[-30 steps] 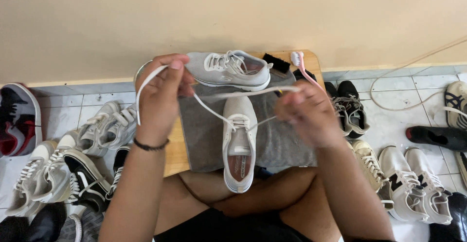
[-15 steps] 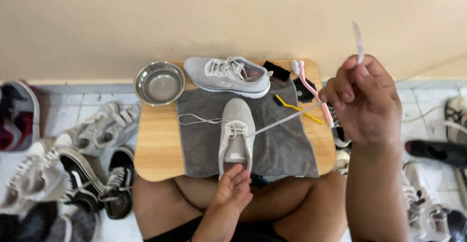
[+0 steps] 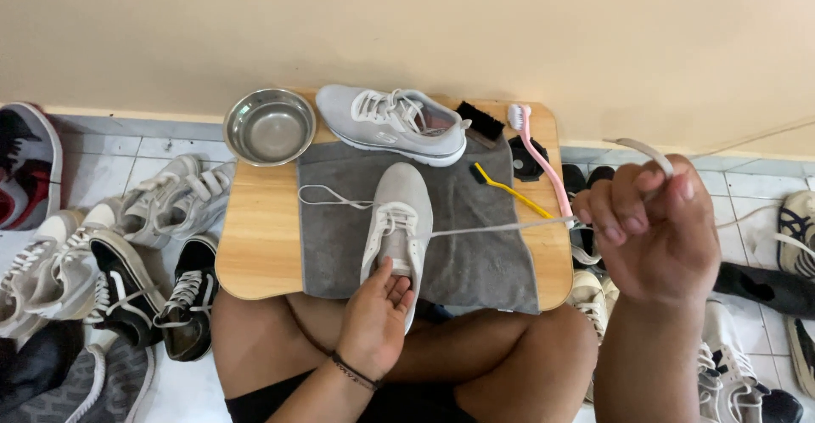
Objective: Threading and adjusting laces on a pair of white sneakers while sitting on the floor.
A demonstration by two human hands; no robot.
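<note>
A light grey sneaker [image 3: 401, 211] lies toe away from me on a grey towel [image 3: 475, 245] spread over a small wooden lap table [image 3: 255, 236]. My left hand [image 3: 378, 317] holds the sneaker's heel end. My right hand [image 3: 654, 228] is raised to the right, closed on the white shoelace [image 3: 501, 228], which stretches taut from the sneaker's eyelets to my fingers; its tip sticks up above my hand. The lace's other end lies in a loop [image 3: 327, 198] on the towel to the left.
A second grey sneaker [image 3: 390, 121] lies on its side at the table's far edge beside a steel bowl [image 3: 269, 126]. A pink toothbrush [image 3: 535, 151], a yellow brush [image 3: 509, 189] and a black brush [image 3: 480, 120] lie at the right. Several shoes crowd the tiled floor on both sides.
One second ago both hands held the lace above the shoe. My left hand dropped to the heel; my right hand pulled the lace out rightward and has since lowered slightly.
</note>
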